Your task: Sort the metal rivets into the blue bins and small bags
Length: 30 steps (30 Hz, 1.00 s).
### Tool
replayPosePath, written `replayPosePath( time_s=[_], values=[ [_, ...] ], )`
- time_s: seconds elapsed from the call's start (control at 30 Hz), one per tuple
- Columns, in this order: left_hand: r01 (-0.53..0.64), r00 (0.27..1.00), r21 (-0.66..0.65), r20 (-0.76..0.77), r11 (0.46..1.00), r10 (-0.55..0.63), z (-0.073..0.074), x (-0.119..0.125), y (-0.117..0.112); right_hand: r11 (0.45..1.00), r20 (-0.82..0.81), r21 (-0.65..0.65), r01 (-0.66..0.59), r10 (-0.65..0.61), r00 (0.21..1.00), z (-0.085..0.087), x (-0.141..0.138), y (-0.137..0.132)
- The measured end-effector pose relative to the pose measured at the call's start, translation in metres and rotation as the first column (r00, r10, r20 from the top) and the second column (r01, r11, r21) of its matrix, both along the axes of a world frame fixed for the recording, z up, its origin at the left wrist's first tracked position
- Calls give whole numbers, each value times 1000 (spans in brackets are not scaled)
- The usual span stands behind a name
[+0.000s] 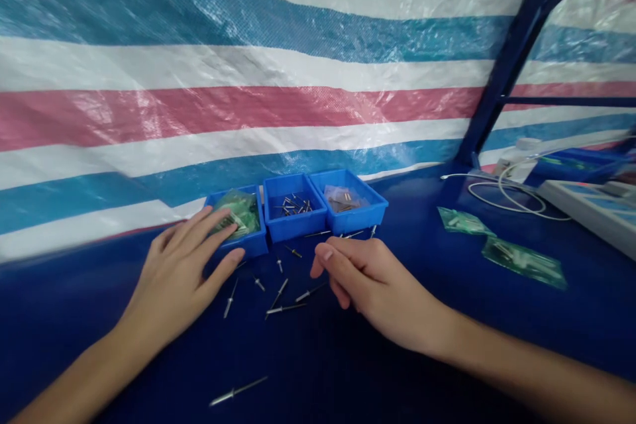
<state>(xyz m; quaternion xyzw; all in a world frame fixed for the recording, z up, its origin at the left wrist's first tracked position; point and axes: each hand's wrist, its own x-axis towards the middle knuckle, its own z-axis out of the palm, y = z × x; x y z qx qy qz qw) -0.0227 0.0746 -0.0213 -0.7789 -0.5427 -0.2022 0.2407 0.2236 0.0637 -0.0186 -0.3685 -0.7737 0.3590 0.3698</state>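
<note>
My left hand (181, 271) lies flat with fingers stretched out, its fingertips on the near rim of the left blue bin (248, 245), which holds a green plastic bag (241, 211). My right hand (368, 278) hovers low over the blue table (348, 371), fingers curled loosely toward the thumb; nothing shows between them. Several loose metal rivets (285, 308) lie scattered between both hands. A middle blue bin (294, 215) holds several rivets. The right blue bin (348, 209) holds a clear bag of small parts.
One rivet (237, 391) lies alone near the front. Two green bags (524, 262) rest at the right. White cables (501, 189) and a white device (591, 209) sit far right. A striped tarp (248, 79) backs the table; a blue post (511, 59) rises at right.
</note>
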Motion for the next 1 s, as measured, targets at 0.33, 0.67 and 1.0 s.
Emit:
replayPosePath(
  time_s=[0.33,0.67,1.0],
  values=[
    [34,995,-50,-97,998,-39,10,0,1,799,394,448,402,-580,713,48,97,47],
    [55,997,5,56,998,-55,12,-1,-15,872,422,124,474,-479,770,0,164,70],
    [373,903,256,119,892,-412,31,57,-86,841,54,130,526,-535,843,38,130,54]
  ],
)
